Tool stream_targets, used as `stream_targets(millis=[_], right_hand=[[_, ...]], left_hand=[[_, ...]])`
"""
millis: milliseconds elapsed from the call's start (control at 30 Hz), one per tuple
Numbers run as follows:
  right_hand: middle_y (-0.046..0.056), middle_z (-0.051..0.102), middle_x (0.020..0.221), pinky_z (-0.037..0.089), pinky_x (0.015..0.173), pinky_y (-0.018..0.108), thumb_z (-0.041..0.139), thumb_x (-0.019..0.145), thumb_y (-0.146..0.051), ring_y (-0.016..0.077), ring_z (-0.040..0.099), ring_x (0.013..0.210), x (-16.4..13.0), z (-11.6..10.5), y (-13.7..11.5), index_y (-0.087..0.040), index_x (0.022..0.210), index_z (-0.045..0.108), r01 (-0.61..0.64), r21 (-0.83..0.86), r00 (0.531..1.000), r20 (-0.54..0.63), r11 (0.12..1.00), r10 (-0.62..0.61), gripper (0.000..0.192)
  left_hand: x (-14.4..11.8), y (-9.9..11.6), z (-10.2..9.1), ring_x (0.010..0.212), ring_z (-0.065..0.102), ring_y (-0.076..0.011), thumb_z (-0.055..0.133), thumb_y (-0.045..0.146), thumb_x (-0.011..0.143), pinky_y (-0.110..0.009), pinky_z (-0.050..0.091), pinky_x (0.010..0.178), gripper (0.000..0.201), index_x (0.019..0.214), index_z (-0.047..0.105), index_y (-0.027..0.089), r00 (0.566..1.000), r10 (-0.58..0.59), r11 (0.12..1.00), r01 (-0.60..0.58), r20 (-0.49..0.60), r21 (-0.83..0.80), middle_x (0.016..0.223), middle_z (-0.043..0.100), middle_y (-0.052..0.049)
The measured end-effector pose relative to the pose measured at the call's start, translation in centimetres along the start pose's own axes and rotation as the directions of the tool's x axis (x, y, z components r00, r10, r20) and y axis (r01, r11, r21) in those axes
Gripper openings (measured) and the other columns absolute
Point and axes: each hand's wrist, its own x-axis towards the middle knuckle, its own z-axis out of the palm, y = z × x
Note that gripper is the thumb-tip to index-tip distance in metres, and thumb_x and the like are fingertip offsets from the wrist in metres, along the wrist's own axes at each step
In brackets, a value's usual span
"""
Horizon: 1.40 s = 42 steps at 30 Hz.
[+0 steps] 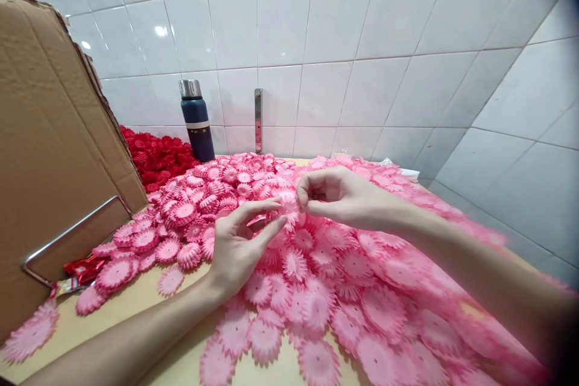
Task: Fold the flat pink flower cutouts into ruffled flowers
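Left hand (239, 240): thumb, forefinger apart | right hand (344, 198): fingertips together, contents unclear | frilled pink petal disc (290, 207): between hands, presumably so both reach it | petal heap (357, 264): beneath hands, likely for easy reach

Above a heap of frilled pink petal discs (319, 301), I have my left hand (237, 247) at one side of a blurred pale-pink disc (290, 210) and my curled right hand (344, 196) at its other, a navy flask (198, 126) standing behind.
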Motion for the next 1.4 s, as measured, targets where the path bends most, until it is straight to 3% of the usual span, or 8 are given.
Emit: stream_targets(millis=[167, 367, 567, 800, 900, 1033, 1133, 1400], right_hand=[[0.003, 0.066, 0.081, 0.045, 0.064, 0.03, 0.054, 0.081, -0.016, 0.0165, 0.058, 0.074, -0.2, 0.4, -0.8, -0.019, 0.082, 0.067, 0.017, -0.121, 1.0, 0.006, 0.993, -0.017, 0.014], [0.001, 0.06, 0.074, 0.045, 0.057, 0.026, 0.064, 0.077, -0.022, 0.0129, 0.056, 0.065, -0.3, 1.1, -0.7, -0.018, 0.079, 0.057, 0.079, -0.097, 0.989, -0.113, 0.992, -0.09, 0.008], [0.002, 0.059, 0.072, 0.046, 0.059, 0.029, 0.057, 0.074, -0.01, 0.0142, 0.055, 0.065, -0.1, 0.9, -0.5, -0.019, 0.075, 0.053, 0.173, -0.306, 0.945, -0.217, 0.936, -0.246, 0.01], [0.006, 0.061, 0.078, 0.043, 0.065, 0.036, 0.066, 0.076, -0.036, 0.0214, 0.056, 0.074, -0.4, -2.2, 0.3, -0.021, 0.08, 0.059, -0.07, -0.558, 0.85, -0.468, 0.827, -0.244, 0.017], [0.005, 0.063, 0.079, 0.043, 0.065, 0.035, 0.066, 0.077, -0.042, 0.0212, 0.058, 0.075, -0.6, -1.8, -0.3, -0.021, 0.077, 0.062, -0.062, -0.463, 0.898, -0.412, 0.884, -0.153, 0.022], [0.004, 0.066, 0.08, 0.045, 0.06, 0.03, 0.066, 0.077, -0.032, 0.0165, 0.061, 0.07, -0.6, -0.1, -1.6, -0.019, 0.08, 0.063, 0.014, -0.17, 0.991, -0.127, 0.985, -0.036, 0.014], [0.004, 0.068, 0.082, 0.046, 0.06, 0.028, 0.065, 0.078, -0.025, 0.0151, 0.062, 0.072, -0.5, 0.7, -2.1, -0.018, 0.082, 0.062, 0.018, -0.068, 0.999, -0.036, 0.998, -0.02, 0.009], [0.002, 0.066, 0.073, 0.044, 0.057, 0.026, 0.063, 0.075, -0.014, 0.0134, 0.061, 0.067, -0.4, 1.1, -1.9, -0.018, 0.08, 0.058, -0.035, 0.0, 0.999, -0.035, 0.999, 0.035, 0.008]], left_hand=[[0.0, -0.3, -0.2, 0.094, 0.07, -0.015, 0.075, 0.011, 0.074, -0.027, 0.06, 0.088, 0.024, 0.096, 0.07, 0.019, 1.0, -0.01, 0.999, 0.011, 0.013, -0.043, 0.1, 0.074, -0.002], [-0.1, -0.5, -0.4, 0.096, 0.071, -0.0183, 0.075, 0.014, 0.074, -0.031, 0.062, 0.085, 0.03, 0.103, 0.071, 0.02, 0.994, -0.023, 0.998, 0.028, 0.109, -0.047, 0.106, 0.074, -0.004], [-0.1, 0.3, -0.3, 0.089, 0.072, -0.0174, 0.076, 0.014, 0.073, -0.032, 0.063, 0.085, 0.022, 0.094, 0.073, 0.021, 1.0, -0.012, 1.0, 0.012, 0.001, 0.01, 0.097, 0.076, -0.002], [0.2, 0.0, -0.5, 0.097, 0.069, -0.0201, 0.078, 0.015, 0.07, -0.034, 0.064, 0.08, 0.041, 0.109, 0.066, 0.022, 0.997, -0.077, 0.997, 0.076, -0.015, -0.032, 0.105, 0.072, -0.005], [0.1, -0.5, -0.5, 0.098, 0.068, -0.0181, 0.076, 0.012, 0.072, -0.03, 0.065, 0.077, 0.036, 0.104, 0.064, 0.023, 0.993, -0.11, 0.985, 0.115, 0.05, -0.127, 0.105, 0.069, -0.002], [0.0, -0.8, -0.5, 0.089, 0.069, -0.0144, 0.072, 0.01, 0.075, -0.028, 0.063, 0.08, 0.027, 0.099, 0.066, 0.021, 0.989, -0.117, 0.979, 0.131, 0.096, -0.158, 0.096, 0.07, 0.0], [0.0, -0.9, -0.5, 0.089, 0.069, -0.0153, 0.072, 0.011, 0.075, -0.03, 0.062, 0.083, 0.027, 0.099, 0.067, 0.02, 0.988, -0.112, 0.982, 0.126, 0.104, -0.137, 0.095, 0.071, -0.001], [-0.2, -1.1, -0.5, 0.092, 0.069, -0.0185, 0.071, 0.015, 0.077, -0.035, 0.062, 0.085, 0.027, 0.103, 0.068, 0.02, 0.988, -0.089, 0.99, 0.102, 0.13, -0.1, 0.104, 0.069, -0.004]])
